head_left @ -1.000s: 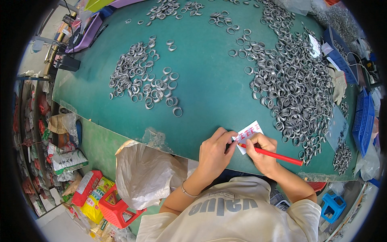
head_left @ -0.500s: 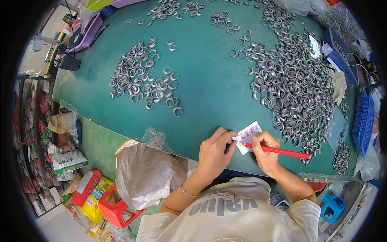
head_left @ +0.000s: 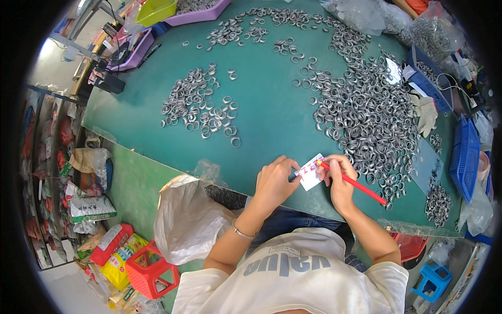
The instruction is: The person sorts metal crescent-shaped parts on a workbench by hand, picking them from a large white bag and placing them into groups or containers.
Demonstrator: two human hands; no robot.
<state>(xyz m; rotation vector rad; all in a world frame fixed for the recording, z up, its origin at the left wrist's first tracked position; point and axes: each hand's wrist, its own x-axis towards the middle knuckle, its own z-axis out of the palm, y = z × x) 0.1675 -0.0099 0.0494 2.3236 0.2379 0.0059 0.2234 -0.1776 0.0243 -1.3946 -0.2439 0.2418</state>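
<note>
A small white card (head_left: 311, 183) with red marks along its upper part lies tilted at the table's near edge. My left hand (head_left: 274, 180) pinches the card's left corner between thumb and fingers. In my right hand (head_left: 341, 183) is a red pencil (head_left: 368, 193), its tip over the card's upper right part. Whether the tip touches the paper, I cannot tell. Just beyond and to the right of my right hand spreads a large heap of grey metal rings (head_left: 361, 115). A smaller group of rings (head_left: 191, 99) lies farther left.
The green table (head_left: 266, 115) also bears a lilac tray (head_left: 201, 14), blue baskets (head_left: 463, 154) and a cloth glove (head_left: 426, 112) around its rim. A whitish sack (head_left: 185, 225) hangs by the near edge. Red (head_left: 149, 272) and blue stools (head_left: 433, 281) stand below.
The pencil tip has gone from the card's lower left to its upper right. My right-hand fingers have shifted, and the card sits at a slightly different angle. The whole view has shifted a little.
</note>
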